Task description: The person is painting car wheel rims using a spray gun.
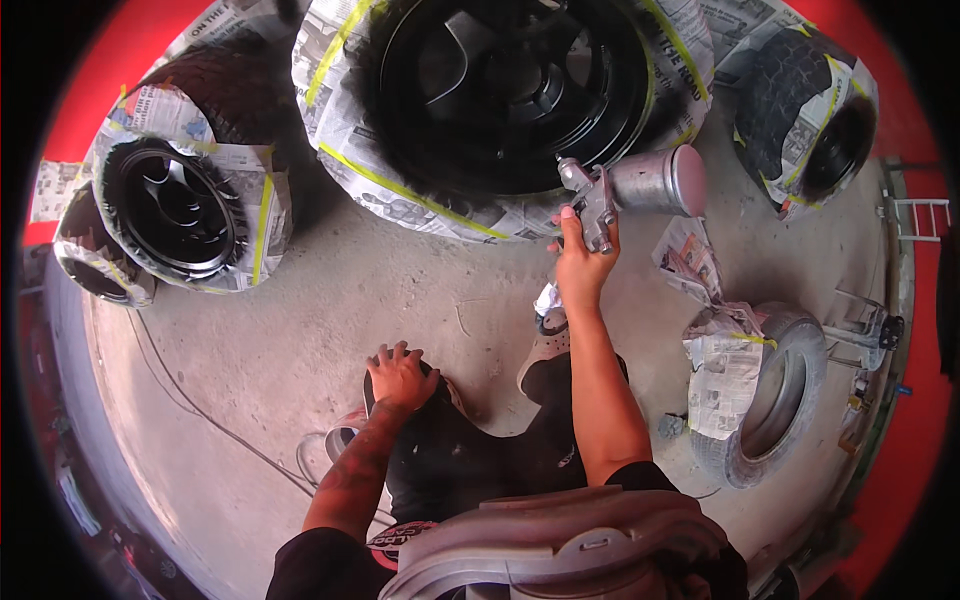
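Note:
My right hand (582, 262) is wrapped round the handle of a metal spray gun (597, 205), whose silver paint cup (672, 181) sticks out to the right. The gun is at the lower right edge of a large wheel with a glossy black rim (470, 60). Newspaper (350, 165) held with yellow tape (400, 197) masks the tyre around that rim, and dark overspray marks the paper. My left hand (400, 377) rests on my left knee with its fingers spread, holding nothing.
Two newspaper-masked wheels (175, 210) lean at the left. Another masked wheel (840, 140) stands at the far right. Nearer on the right is a bare tyre (803, 400) with newspaper (722, 385) over its side. A dark hose (200, 410) crosses the concrete floor (330, 290) at left.

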Demonstrator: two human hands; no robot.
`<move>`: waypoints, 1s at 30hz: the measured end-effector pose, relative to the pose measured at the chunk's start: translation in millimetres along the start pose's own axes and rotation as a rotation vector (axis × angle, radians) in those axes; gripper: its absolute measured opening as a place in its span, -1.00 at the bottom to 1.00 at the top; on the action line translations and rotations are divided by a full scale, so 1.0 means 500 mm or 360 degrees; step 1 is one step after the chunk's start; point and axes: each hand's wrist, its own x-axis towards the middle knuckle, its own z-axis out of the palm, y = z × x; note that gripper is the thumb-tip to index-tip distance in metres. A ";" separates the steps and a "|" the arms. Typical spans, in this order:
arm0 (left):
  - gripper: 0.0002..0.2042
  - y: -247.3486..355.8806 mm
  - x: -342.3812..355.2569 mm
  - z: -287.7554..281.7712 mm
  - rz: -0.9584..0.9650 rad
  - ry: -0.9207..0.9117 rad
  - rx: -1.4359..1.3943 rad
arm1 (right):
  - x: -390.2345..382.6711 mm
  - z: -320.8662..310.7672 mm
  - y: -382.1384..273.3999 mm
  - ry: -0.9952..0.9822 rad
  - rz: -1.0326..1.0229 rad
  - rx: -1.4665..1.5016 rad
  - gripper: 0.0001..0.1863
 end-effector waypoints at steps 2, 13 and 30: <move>-0.55 -0.016 0.072 0.030 0.0134 0.0226 -0.0218 | 0.018 0.003 0.030 -0.0030 -0.0002 0.0101 -0.54; -0.57 -0.018 0.310 0.062 0.0341 0.0275 -0.0221 | 0.008 0.007 0.031 0.0086 -0.0440 0.0048 -0.58; -0.55 -0.018 0.309 0.062 0.0378 0.0247 -0.0419 | 0.109 0.194 -0.029 -0.0107 -0.0593 -0.0030 -0.65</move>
